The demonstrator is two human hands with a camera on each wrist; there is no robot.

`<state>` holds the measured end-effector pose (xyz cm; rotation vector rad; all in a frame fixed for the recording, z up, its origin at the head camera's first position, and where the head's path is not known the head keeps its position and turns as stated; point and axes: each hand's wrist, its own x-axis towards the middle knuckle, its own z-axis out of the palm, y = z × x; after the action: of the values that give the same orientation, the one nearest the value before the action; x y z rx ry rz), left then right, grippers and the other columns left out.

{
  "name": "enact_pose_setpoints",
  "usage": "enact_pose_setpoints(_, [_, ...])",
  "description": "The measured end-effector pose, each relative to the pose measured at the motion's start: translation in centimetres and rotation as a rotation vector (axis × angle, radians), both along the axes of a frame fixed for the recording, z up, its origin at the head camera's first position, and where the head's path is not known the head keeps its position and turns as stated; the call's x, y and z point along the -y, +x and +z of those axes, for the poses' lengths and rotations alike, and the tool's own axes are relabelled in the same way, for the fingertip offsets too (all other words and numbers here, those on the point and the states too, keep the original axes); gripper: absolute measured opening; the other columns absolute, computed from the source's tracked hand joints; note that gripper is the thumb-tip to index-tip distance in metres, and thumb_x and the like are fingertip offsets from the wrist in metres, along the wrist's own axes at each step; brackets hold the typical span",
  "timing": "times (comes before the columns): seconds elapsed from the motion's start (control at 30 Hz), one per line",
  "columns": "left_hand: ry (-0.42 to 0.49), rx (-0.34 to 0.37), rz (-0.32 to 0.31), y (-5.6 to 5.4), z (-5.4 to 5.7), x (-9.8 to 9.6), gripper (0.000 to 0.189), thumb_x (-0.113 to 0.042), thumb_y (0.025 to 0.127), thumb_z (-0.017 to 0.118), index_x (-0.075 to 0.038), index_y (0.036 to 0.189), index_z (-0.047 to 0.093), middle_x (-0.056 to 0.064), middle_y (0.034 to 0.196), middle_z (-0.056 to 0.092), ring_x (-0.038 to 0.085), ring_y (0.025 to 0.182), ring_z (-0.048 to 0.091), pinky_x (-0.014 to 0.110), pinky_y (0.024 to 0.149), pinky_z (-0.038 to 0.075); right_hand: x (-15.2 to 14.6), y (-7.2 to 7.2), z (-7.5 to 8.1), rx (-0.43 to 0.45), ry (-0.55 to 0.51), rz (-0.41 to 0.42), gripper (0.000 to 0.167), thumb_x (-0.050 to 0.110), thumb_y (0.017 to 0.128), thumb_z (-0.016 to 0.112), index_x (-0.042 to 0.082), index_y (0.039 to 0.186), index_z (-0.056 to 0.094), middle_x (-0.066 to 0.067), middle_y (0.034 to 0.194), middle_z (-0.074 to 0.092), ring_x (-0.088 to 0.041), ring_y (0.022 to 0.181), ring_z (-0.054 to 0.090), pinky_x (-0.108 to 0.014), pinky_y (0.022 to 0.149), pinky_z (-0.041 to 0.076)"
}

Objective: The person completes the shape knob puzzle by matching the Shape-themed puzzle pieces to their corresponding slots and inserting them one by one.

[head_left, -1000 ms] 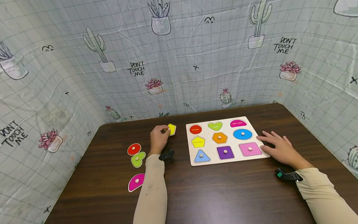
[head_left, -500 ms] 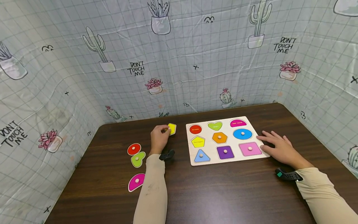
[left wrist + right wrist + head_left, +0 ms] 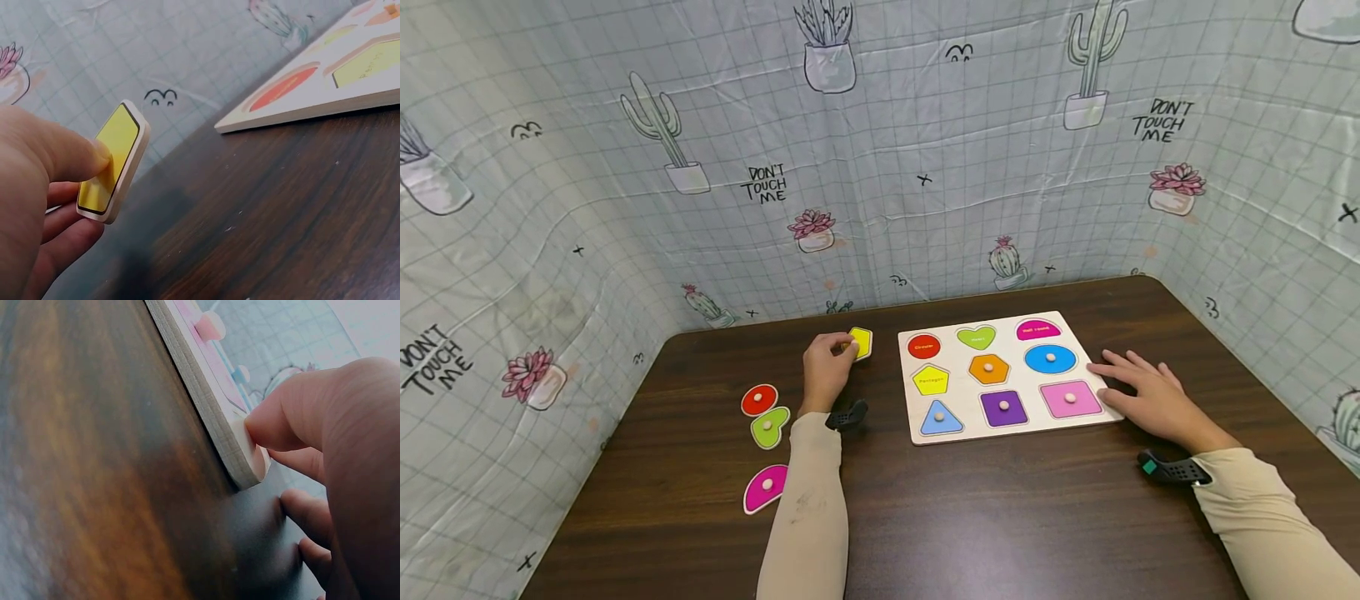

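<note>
My left hand pinches a yellow pentagon puzzle piece between thumb and fingers, left of the puzzle board. The left wrist view shows the piece tilted on edge, its yellow face under the thumb. My right hand lies with spread fingers at the board's right edge. In the right wrist view its thumb touches the board's corner. Bare printed spots show on the board for the circle, heart, half round and pentagon.
Knobbed pieces sit in the board: orange hexagon, blue oval, blue triangle, purple square, pink rectangle. Loose at left lie a red circle, green heart and magenta half round, partly behind the left sleeve.
</note>
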<state>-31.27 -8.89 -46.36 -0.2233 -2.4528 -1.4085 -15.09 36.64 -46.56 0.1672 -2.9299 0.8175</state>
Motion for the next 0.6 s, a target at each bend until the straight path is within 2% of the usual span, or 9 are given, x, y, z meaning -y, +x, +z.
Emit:
enact_pose_setpoints(0.23, [0.007, -0.011, -0.06, 0.2, 0.3, -0.8, 0.019, -0.015, 0.093, 0.073, -0.003, 0.106, 0.076, 0.011, 0.112, 0.066, 0.027, 0.095, 0.063, 0.04, 0.084, 0.054, 0.0, -0.1, 0.0, -0.007, -0.003, 0.004, 0.047, 0.026, 0.099, 0.061, 0.003, 0.139, 0.057, -0.032, 0.151, 0.037, -0.056, 0.141, 0.019, -0.076, 0.107, 0.0])
enact_pose_setpoints(0.6, [0.009, 0.027, -0.103, 0.7, 1.1, -1.9, 0.018, -0.014, 0.092, 0.073, -0.003, 0.106, 0.076, 0.01, 0.113, 0.067, 0.026, 0.1, 0.064, 0.039, 0.089, 0.053, -0.1, -0.1, -0.1, 0.003, 0.001, 0.002, 0.048, 0.027, 0.099, 0.06, 0.003, 0.14, 0.056, -0.031, 0.152, 0.036, -0.056, 0.142, 0.018, -0.076, 0.107, -0.001])
